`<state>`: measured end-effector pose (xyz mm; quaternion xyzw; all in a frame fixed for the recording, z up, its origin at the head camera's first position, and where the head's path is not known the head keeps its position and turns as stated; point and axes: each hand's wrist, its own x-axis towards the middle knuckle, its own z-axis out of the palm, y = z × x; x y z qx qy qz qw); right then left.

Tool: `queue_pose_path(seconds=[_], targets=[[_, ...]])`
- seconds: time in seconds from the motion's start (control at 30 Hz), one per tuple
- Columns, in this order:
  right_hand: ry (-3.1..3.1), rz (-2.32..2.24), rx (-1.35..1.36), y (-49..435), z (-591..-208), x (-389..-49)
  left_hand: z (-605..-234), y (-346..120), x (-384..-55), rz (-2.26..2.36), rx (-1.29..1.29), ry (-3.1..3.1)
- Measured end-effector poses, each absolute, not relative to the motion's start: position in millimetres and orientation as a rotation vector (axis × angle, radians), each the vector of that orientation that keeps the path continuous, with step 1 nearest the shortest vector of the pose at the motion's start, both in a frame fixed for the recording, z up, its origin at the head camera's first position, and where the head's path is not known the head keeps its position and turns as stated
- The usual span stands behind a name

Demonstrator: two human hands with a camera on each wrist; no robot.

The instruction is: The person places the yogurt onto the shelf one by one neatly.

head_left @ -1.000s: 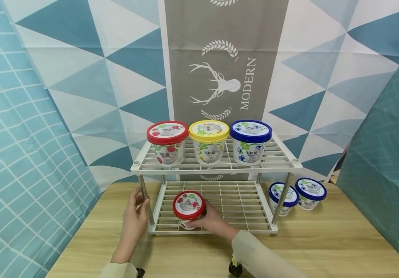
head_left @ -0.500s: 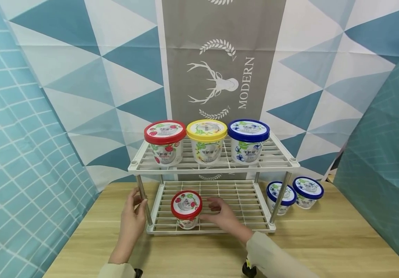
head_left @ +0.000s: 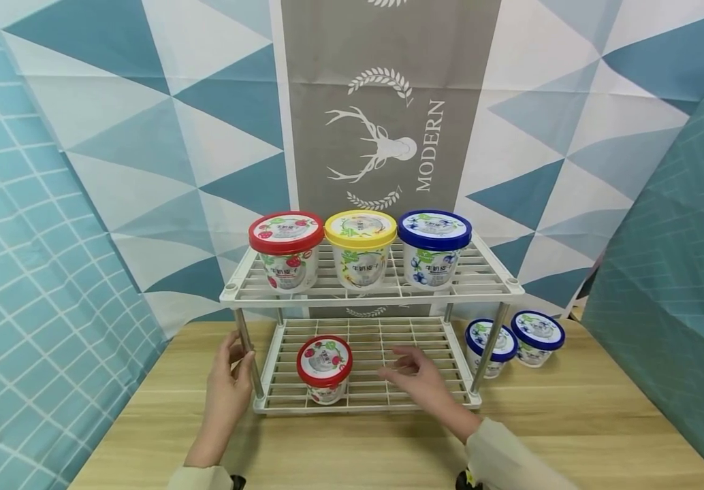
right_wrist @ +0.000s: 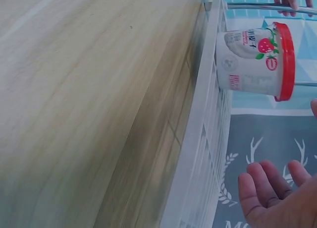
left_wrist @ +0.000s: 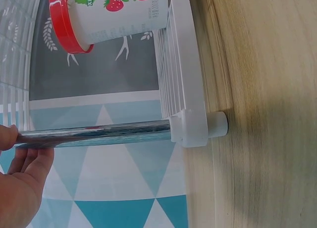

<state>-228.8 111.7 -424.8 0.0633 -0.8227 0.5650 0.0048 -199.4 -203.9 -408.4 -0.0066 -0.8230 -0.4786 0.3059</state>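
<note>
A two-tier white rack (head_left: 364, 297) with metal legs stands on the table. My left hand (head_left: 228, 384) pinches its front left metal post (left_wrist: 114, 133), thumb on one side and fingers on the other. On the lower shelf, toward the left, a white tub with a red lid (head_left: 324, 367) and strawberry print sits upright. To the right of that tub my right hand (head_left: 422, 381) hovers over the shelf, fingers loosely bent and holding nothing. In the right wrist view a gap separates the hand from the red-lidded tub (right_wrist: 250, 59).
Along the upper shelf stand a red-lidded tub (head_left: 286, 255), a yellow-lidded tub (head_left: 361, 252) and a blue-lidded tub (head_left: 434, 252). Two more blue-lidded tubs (head_left: 491, 347) rest on the wooden table (head_left: 542, 422), right of the rack. Patterned cloth hangs behind and at both sides.
My right hand has let go of the red-lidded tub on the lower shelf and moved away to the right. The left hand keeps its place on the post. The head view has shifted slightly.
</note>
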Motion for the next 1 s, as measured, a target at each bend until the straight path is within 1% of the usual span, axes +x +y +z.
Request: queue_pose_path(seconds=[0.3, 0.6, 1.0], targets=[[-2.576, 1.696, 0.102, 138.0, -411.1, -217.8, -408.8, -204.0, -198.7, -1.257, -0.026, -2.169], [-2.528, 1.729, 0.002, 168.1, -414.8, -206.1, -408.4, -202.9, -199.8, -1.241, -0.032, -2.169], [-2.579, 1.696, -0.107, 202.8, -407.1, -188.5, -407.9, -202.1, -198.9, -1.206, -0.017, -2.182]])
